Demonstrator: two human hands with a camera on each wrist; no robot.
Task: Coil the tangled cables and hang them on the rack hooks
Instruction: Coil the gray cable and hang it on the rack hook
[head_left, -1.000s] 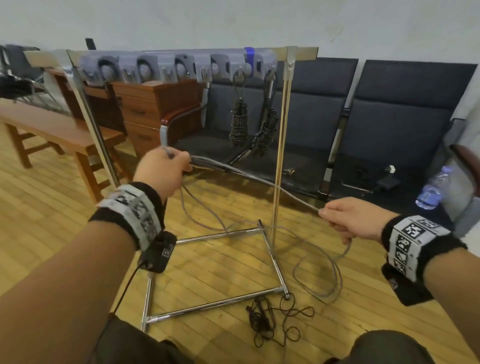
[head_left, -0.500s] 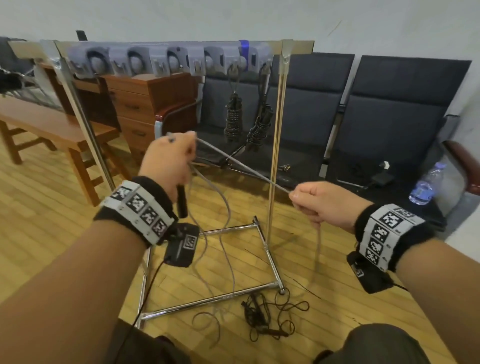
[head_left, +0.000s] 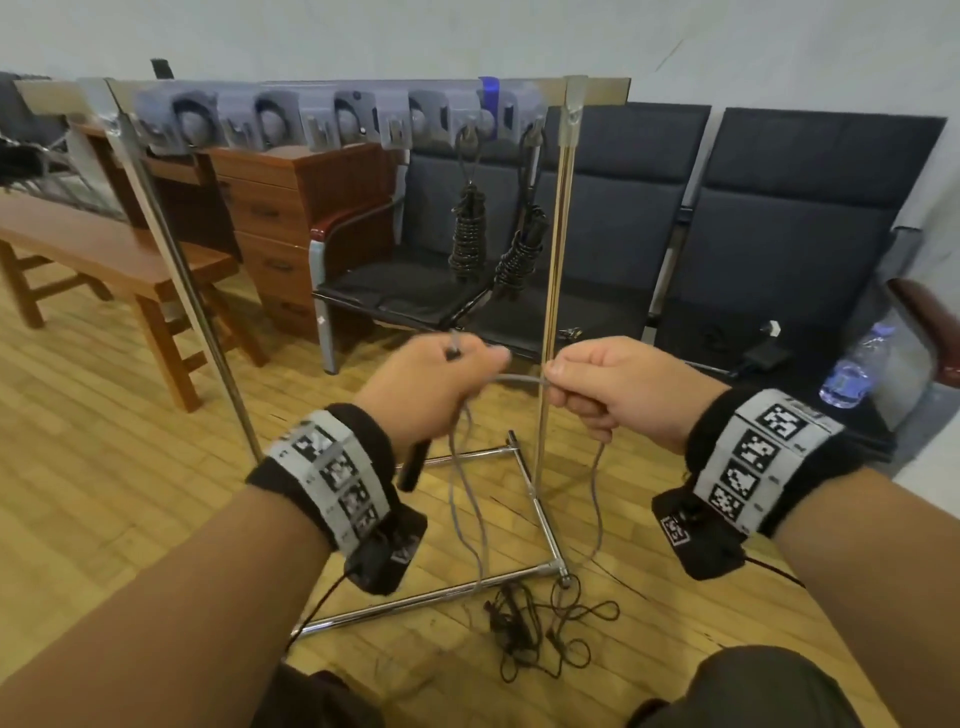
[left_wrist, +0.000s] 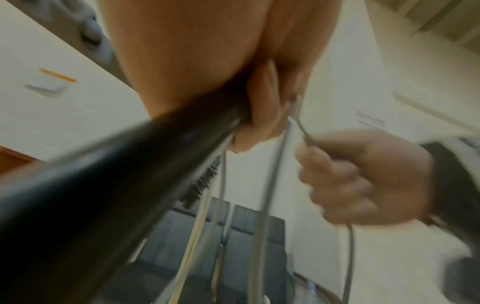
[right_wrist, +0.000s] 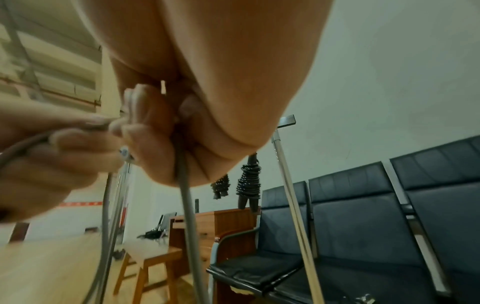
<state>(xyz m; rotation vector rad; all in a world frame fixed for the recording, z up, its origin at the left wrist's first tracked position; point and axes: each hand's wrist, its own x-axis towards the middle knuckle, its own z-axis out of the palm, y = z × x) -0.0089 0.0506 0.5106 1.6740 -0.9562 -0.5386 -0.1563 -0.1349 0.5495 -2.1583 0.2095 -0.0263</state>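
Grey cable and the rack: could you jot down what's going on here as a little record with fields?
left hand: grips the grey cable with loops hanging below, plus a black plug
right hand: grips the same cable, close to the left hand
rack: chrome frame, grey hook strip on top
hung already: two black coils on the right-hand hooks
floor: thin black cable tangled by the rack's foot
behind: dark chairs, water bottle

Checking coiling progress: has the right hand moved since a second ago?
Yes. The right hand moved left toward the rack's upright pole, closing on the left hand.
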